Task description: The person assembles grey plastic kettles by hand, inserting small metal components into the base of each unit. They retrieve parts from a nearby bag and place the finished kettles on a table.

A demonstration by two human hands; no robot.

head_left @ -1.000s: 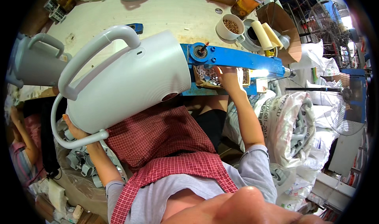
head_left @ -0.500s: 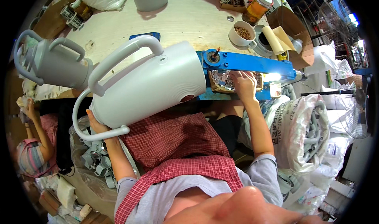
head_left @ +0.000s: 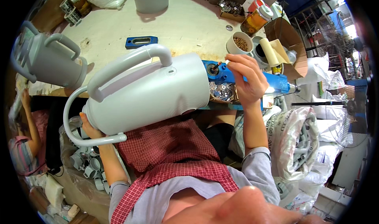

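A large grey plastic jug body with a thick side handle lies tilted across my lap, its wide end against a blue metal arm. My left hand grips its narrow end from below, inside a hooped bail handle; some fingers are hidden. Above the blue arm, my right hand is raised with thumb and fingertips pinched on a small pale piece too small to name. Just left of it, a copper-coloured pin sticks up from the arm. Below lies a box of loose metal washers.
A cup of small brass parts and an orange jar stand at the back right. Another grey jug stands left; a blue slotted bar lies behind mine. Bags of grey parts flank me. Another person's arm shows far left.
My right hand has risen out of the washer box to beside the copper pin, fingers pinched. The jug has shifted slightly down in view, still in my left hand.
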